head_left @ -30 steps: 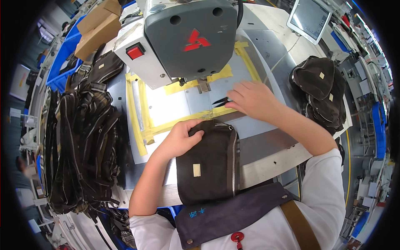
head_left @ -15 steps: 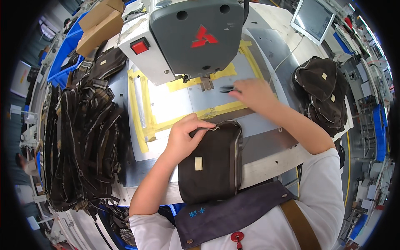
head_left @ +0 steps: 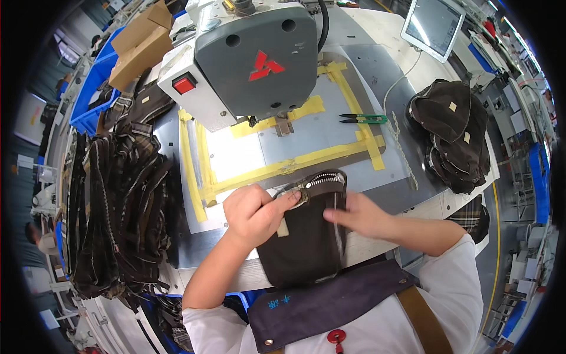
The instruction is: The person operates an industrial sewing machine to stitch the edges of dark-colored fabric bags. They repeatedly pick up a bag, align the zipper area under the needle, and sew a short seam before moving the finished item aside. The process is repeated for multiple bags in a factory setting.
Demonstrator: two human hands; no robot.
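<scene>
A dark brown fabric bag panel (head_left: 300, 253) with a curved metal zipper (head_left: 323, 180) along its top and right side hangs over the table's front edge. My left hand (head_left: 253, 215) pinches its upper left edge by the zipper's end, thumb on top. A small cream label (head_left: 283, 228) shows partly beside those fingers. At the panel's right edge is my right hand (head_left: 359, 215), smeared by motion. Its thumb lies over the panel's face; whether its fingers grip the edge is unclear. Green-handled thread snips (head_left: 365, 119) with dark blades lie on the work plate beyond my hands.
A grey sewing machine head (head_left: 253, 65) overhangs the yellow-taped work plate (head_left: 247, 159). Dark zippered bag pieces (head_left: 112, 206) are piled at left, with more dark pieces (head_left: 451, 130) at right. A tablet-like screen (head_left: 433, 26) stands at the back right. Blue bins (head_left: 88, 118) and a cardboard box (head_left: 138, 44) stand back left.
My right hand has let go of the snips on the plate and come back to the panel's right side. My left hand has shifted slightly, and the panel's zippered top now bends toward me.
</scene>
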